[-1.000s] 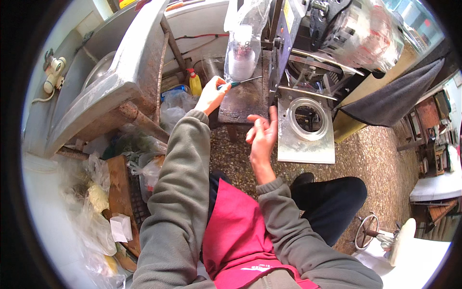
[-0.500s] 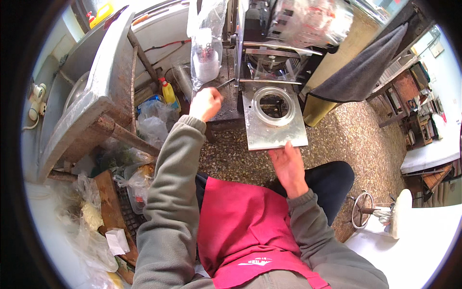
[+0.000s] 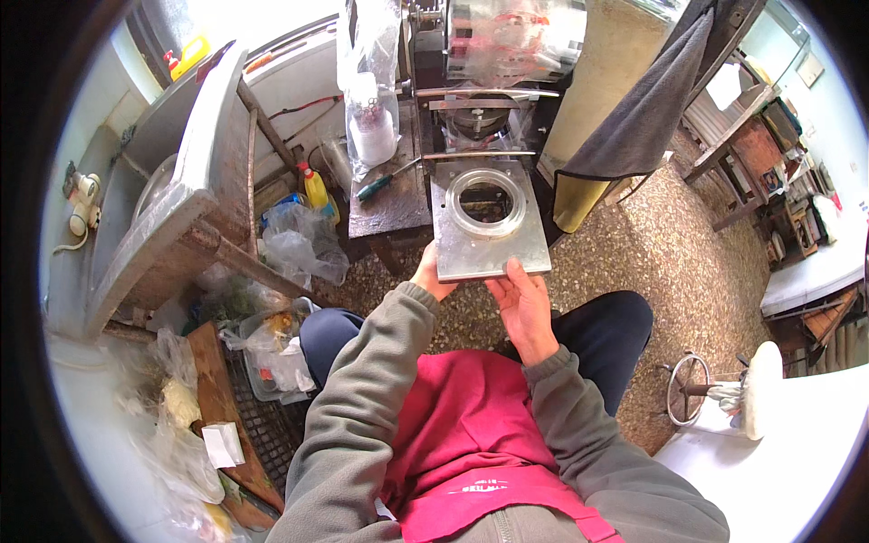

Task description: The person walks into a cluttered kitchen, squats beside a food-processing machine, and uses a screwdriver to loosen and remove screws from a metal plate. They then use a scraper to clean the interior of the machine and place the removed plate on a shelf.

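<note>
Nearest you is one red apron [image 3: 471, 398], with your two dark-trousered knees spread either side. Your right hand [image 3: 527, 312] is clamped on the near edge of one metal plate [image 3: 493, 258], thumb on top and fingers below. Your left hand [image 3: 427, 274] touches its left near corner; those fingers are partly hidden under it, so I cannot tell how far they close. The plate lies ahead of you, above the speckled floor, at the front of the machine; it has one round hole, rimmed by a single raised ring [image 3: 512, 217].

To your left, one clear tub [image 3: 262, 389] beside a dark crate [image 3: 256, 412] holds crumpled plastic bags, their contents unclear. One folded white paper [image 3: 223, 445] lies on a wooden board [image 3: 210, 389].

Beyond your left hand, one green-handled screwdriver [image 3: 374, 188] rests on the dark worktop [image 3: 403, 206]. Behind it, one clear bag [image 3: 380, 54] holds a stack of clear cups [image 3: 372, 136], too blurred to count. Left of the worktop stands one yellow bottle [image 3: 314, 188] with a red top; a second yellow bottle [image 3: 192, 56] is farther off, upper left. Two metal rods [image 3: 484, 155] cross the machine, and behind them sits one large film roll [image 3: 516, 41].
</note>
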`<state>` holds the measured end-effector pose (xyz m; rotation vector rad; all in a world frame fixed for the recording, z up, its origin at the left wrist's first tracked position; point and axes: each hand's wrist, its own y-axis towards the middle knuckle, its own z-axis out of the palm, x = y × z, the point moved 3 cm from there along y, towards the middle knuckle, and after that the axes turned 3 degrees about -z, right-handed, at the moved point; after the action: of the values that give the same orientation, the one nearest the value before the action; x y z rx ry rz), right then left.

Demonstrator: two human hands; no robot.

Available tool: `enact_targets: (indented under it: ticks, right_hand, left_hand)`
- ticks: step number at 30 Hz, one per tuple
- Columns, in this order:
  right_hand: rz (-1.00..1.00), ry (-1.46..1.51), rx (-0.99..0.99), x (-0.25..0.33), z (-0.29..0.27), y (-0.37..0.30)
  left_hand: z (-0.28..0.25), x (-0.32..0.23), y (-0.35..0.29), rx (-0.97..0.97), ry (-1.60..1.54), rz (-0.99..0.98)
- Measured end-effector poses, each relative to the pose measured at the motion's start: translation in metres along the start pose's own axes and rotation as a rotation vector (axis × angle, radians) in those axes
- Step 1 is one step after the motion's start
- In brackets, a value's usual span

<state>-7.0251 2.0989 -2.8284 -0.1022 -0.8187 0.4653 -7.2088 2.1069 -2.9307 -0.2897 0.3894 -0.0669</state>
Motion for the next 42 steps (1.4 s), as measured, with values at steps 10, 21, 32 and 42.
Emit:
enact_targets:
  ticks: [10, 21, 32, 42]
  right_hand:
    - [0.036, 0.009, -0.037, 0.013, -0.022, -0.05]
    - [0.223, 0.016, -0.3, -0.021, -0.152, -0.067]
    - [0.448, -0.063, -0.594, -0.147, -0.291, 0.097]
    - [0.516, -0.22, -0.43, -0.222, -0.316, 0.215]
  left_hand:
    - [0.038, 0.029, -0.047, -0.131, 0.035, -0.093]
    - [-0.038, 0.155, -0.026, -0.242, -0.06, -0.242]
    - [-0.196, 0.191, 0.114, -0.502, -0.04, -0.244]
    - [-0.299, 0.132, 0.188, -0.707, -0.056, -0.172]
